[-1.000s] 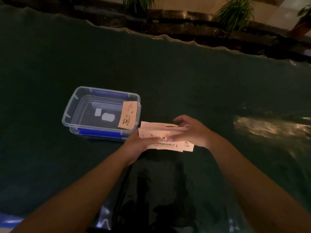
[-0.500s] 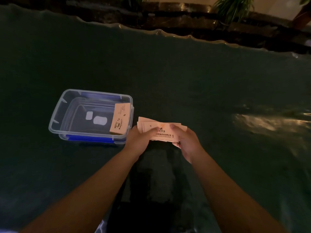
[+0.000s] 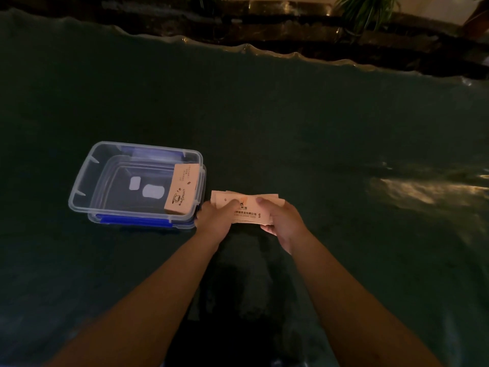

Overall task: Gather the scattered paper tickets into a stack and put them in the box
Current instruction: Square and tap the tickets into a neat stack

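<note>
A stack of pale orange paper tickets [image 3: 244,207] is held between both hands just right of the box. My left hand [image 3: 215,219] grips its left end with the thumb on top. My right hand [image 3: 281,221] grips its right end the same way. The clear plastic box [image 3: 84,178] with blue clips stands open on the dark green cloth, left of my hands. Inside it, one ticket [image 3: 182,193] with a coffee cup print leans against the right wall.
The dark green tablecloth [image 3: 291,123] stretches wide on all sides. Its far edge runs along a dark ledge with potted plants [image 3: 367,11]. A patch of light glare [image 3: 423,192] lies on the cloth at right.
My right hand shifted from lying over the stack to gripping its right end. The tickets have been squared into a tighter stack. The view tilted down slightly.
</note>
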The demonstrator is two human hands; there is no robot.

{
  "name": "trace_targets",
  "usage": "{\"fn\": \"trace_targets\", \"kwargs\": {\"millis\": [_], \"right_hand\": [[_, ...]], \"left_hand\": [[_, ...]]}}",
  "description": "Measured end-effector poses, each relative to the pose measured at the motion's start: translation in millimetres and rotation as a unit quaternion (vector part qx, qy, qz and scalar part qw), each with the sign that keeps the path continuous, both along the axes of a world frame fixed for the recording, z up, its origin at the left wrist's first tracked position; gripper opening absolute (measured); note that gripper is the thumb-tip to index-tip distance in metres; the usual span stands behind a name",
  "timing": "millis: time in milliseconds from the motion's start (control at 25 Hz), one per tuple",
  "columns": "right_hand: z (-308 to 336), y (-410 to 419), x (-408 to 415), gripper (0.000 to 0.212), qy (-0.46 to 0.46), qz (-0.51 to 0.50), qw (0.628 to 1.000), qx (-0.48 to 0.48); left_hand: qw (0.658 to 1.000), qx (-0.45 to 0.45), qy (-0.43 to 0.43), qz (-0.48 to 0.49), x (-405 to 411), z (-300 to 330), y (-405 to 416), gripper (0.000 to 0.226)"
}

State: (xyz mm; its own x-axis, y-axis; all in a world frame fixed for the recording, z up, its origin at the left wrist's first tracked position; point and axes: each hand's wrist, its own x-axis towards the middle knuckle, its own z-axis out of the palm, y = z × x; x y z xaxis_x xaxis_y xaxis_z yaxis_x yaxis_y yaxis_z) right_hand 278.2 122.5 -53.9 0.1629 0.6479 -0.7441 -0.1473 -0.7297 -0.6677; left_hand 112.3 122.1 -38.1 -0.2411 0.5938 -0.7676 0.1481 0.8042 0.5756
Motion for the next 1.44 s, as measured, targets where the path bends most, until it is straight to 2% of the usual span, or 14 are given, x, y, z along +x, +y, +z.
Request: {"fn": "trace_targets", "kwargs": {"millis": [120, 200, 400, 520, 600, 680, 760, 840, 1000, 1080, 1160, 1280, 1360, 1440], "right_hand": [[1.2, 2.0, 0.8, 0.029, 0.012, -0.002, 1.0, -0.008], [2.9, 1.4, 5.3, 0.029, 0.03, -0.009, 0.999, -0.023], [3.6, -17.7, 16.1, 0.042, 0.105, -0.023, 0.994, -0.007], [5.5, -32.8, 25.6, 0.059, 0.155, 0.001, 0.988, 0.009], [8.9, -43.4, 35.1, 0.077, 0.182, 0.055, 0.982, 0.019], [11.6, -52.2, 43.8, 0.084, 0.206, 0.124, 0.97, 0.032], [15.3, -57.5, 48.7, 0.086, 0.186, 0.204, 0.96, 0.054], [23.1, -58.4, 47.9, 0.088, 0.105, 0.28, 0.951, 0.072], [34.7, -53.3, 34.5, 0.092, -0.014, 0.389, 0.916, 0.095], [30.6, -51.3, 31.0, 0.094, -0.021, 0.375, 0.921, 0.105], [23.7, -52.7, 26.7, 0.094, 0.014, 0.321, 0.938, 0.129], [16.2, -60.1, 13.1, 0.098, 0.032, 0.265, 0.947, 0.181], [9.3, -68.3, 3.2, 0.094, 0.014, 0.257, 0.94, 0.225], [5.9, -73.2, -3.1, 0.091, -0.017, 0.251, 0.936, 0.246]], "left_hand": [[0.999, 0.007, -0.039, 0.032, -1.4, 2.1, 0.3, 0.085], [0.996, 0.015, -0.075, 0.049, -1.9, 1.1, -0.9, 0.074], [0.978, 0.046, -0.19, 0.076, -2.0, 0.0, -10.4, 0.068], [0.979, 0.062, -0.194, 0.017, -10.8, 7.6, -13.8, 0.066], [0.979, 0.065, -0.183, -0.067, -22.7, 16.5, -12.6, 0.064], [0.969, 0.073, -0.168, -0.165, -35.3, 26.6, -9.5, 0.061], [0.952, 0.092, -0.161, -0.244, -43.8, 34.0, -6.3, 0.06], [0.939, 0.105, -0.147, -0.293, -46.9, 39.1, -4.0, 0.064], [0.915, 0.132, -0.121, -0.363, -43.5, 44.2, -5.8, 0.086], [0.909, 0.168, -0.113, -0.365, -42.9, 44.4, -9.8, 0.1], [0.92, 0.217, -0.132, -0.298, -41.3, 42.4, -19.1, 0.11], [0.928, 0.254, -0.198, -0.186, -34.7, 29.0, -40.4, 0.103], [0.919, 0.261, -0.216, -0.204, -32.5, 20.1, -50.7, 0.091], [0.907, 0.277, -0.188, -0.256, -35.8, 14.1, -54.0, 0.09]]}}
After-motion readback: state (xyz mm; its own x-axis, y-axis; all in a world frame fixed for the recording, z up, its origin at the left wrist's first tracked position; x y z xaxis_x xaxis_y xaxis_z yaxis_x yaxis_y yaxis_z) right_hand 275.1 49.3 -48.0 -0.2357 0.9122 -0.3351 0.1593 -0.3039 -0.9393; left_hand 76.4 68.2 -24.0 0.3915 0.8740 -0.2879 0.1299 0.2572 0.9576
